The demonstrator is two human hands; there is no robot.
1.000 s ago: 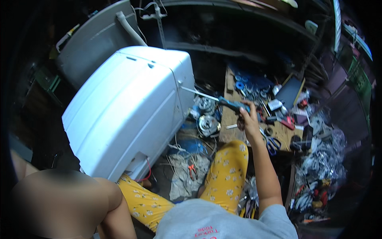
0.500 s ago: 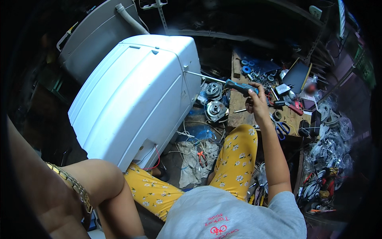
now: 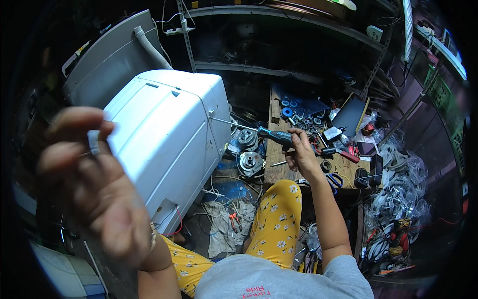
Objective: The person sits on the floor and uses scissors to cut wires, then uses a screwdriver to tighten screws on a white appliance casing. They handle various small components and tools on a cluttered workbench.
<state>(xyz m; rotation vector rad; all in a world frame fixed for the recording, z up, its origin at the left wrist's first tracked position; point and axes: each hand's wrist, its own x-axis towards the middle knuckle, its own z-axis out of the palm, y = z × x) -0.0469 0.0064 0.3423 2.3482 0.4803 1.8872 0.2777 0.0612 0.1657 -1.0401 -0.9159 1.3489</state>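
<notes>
My right hand point(image 3: 304, 155) grips the blue-and-black handle of a screwdriver point(image 3: 273, 136). Its long shaft points left, with the tip at a small fitting on the edge of a large white appliance housing point(image 3: 174, 129). My left hand point(image 3: 112, 194) is raised close to the view at the left, in front of the housing. Its fingers are bent but apart, somewhat smeared by motion, and nothing shows in them. A red wire point(image 3: 179, 219) comes out of a recess low on the housing.
A wooden bench point(image 3: 279, 172) on the right carries small parts, scissors point(image 3: 336, 183) and a red-handled tool point(image 3: 347, 156). Motors point(image 3: 250, 162) stand between bench and housing. Pliers point(image 3: 233, 219) lie on a cloth point(image 3: 216, 236). Bagged cables point(image 3: 406, 184) pile up at far right.
My left arm, bent low at the left before, has swung so that the hand is now up before the housing. The view has shifted; the screwdriver stays at the housing edge in my right hand.
</notes>
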